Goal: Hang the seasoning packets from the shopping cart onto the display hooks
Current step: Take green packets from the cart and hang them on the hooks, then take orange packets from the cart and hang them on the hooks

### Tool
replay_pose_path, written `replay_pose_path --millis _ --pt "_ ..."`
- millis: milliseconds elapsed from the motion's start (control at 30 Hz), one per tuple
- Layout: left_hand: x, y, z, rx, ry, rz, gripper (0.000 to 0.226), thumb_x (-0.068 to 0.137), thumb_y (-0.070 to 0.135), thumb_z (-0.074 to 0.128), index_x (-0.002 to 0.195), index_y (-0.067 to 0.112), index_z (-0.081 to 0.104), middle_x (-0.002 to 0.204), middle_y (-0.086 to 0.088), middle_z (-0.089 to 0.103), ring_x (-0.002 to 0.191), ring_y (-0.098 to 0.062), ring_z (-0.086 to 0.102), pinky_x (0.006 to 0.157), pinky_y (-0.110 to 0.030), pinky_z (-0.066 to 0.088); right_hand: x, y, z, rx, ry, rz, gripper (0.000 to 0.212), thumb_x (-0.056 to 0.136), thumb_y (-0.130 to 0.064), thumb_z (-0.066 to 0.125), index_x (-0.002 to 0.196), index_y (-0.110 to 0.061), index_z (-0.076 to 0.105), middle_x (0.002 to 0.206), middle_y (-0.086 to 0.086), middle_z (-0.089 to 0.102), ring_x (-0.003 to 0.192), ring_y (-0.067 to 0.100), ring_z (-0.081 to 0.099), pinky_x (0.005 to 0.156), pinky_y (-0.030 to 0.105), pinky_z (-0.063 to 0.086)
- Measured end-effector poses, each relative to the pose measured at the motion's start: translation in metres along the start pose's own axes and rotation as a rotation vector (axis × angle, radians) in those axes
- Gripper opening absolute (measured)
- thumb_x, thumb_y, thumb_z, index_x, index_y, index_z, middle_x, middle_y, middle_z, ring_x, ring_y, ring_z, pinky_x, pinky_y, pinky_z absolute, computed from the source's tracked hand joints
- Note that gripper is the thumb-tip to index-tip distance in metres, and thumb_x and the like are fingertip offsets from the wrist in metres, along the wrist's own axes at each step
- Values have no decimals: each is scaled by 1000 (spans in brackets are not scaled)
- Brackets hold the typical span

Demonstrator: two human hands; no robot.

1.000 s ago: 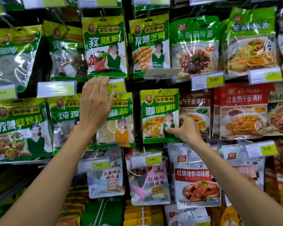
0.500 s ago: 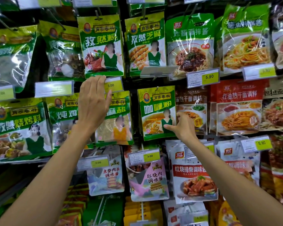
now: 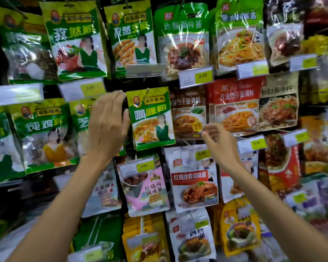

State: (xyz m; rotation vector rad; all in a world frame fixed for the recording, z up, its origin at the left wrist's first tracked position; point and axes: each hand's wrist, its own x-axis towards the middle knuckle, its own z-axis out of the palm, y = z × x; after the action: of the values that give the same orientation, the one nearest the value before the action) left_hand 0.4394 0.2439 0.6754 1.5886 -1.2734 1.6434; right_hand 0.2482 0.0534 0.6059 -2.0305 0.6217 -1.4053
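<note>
The green-and-yellow plastic seasoning packet (image 3: 151,118) hangs from a thin metal display hook (image 3: 148,90) through its top edge, just right of the left hand (image 3: 108,121) and up-left of the right hand (image 3: 219,142). The left hand is spread flat and holds nothing. Its thumb is at the packet's left edge, probably to stop it swinging. The right hand's fingers are loosely curled and look empty, clear of the packet's lower right corner. This packet looks fully hung.
</note>
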Motion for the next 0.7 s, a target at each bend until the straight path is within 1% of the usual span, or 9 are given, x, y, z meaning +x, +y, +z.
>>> replay_pose_path --millis 67,133,167,233,333,367,467,567,700 --pt "-25 53 9 -192 -77 -50 31 97 14 44 117 -5 59 110 -22 63 105 -35 55 93 -39 38 -31 21 -34 -24 12 26 21 101 -26 51 117 -15 58 99 -1 61 84 4 56 71 13 46" --pt "-60 116 17 -462 -239 -209 33 98 20 41 110 -2 62 103 -17 64 98 -31 57 86 -35 39 -72 47 -67 -9 40 86 12 101 -26 48 106 -20 58 91 3 64 74 -4 58 59 9 45" --pt "-80 149 21 -608 -352 -301 34 99 23 39 108 0 63 101 -14 64 95 -30 58 84 -34 42 -95 62 -83 -13 60 125 12 101 -25 48 101 -20 59 87 5 65 72 -2 60 57 11 45" --pt "-123 216 27 -861 -576 -435 35 102 27 38 105 4 64 93 -5 64 89 -24 60 78 -32 45 -145 96 -112 -67 74 258 19 101 -25 46 95 -18 62 85 5 67 75 8 63 63 24 48" --pt "-181 306 32 -1090 -826 -543 28 102 21 41 97 9 66 69 11 59 63 -9 57 57 -19 40 -229 147 -150 -107 125 529 22 100 -20 47 88 -16 65 81 4 69 76 14 63 73 32 49" --pt "-199 333 34 -1134 -911 -552 27 102 18 42 96 6 66 71 6 63 65 -14 58 59 -21 41 -257 161 -161 -139 162 611 23 100 -18 48 85 -14 65 78 6 69 74 16 63 73 34 48" --pt "-246 404 37 -1233 -1158 -556 27 101 11 43 103 -2 66 95 -18 70 88 -30 65 78 -36 48 -334 195 -191 -269 267 802 30 99 -12 51 73 -4 65 71 13 65 66 19 57 63 35 38" --pt "-279 457 44 -1284 -1307 -467 24 99 7 45 99 -4 67 91 -22 70 85 -33 66 75 -37 44 -391 222 -213 -318 394 1002 31 100 -11 48 79 2 66 75 17 67 71 26 61 66 38 43" --pt "-323 514 55 -1340 -1529 -252 26 100 10 44 100 -6 65 95 -25 68 89 -35 64 78 -44 48 -453 249 -225 -379 576 1211 27 101 -14 45 80 -8 60 78 15 67 74 27 63 69 41 48"
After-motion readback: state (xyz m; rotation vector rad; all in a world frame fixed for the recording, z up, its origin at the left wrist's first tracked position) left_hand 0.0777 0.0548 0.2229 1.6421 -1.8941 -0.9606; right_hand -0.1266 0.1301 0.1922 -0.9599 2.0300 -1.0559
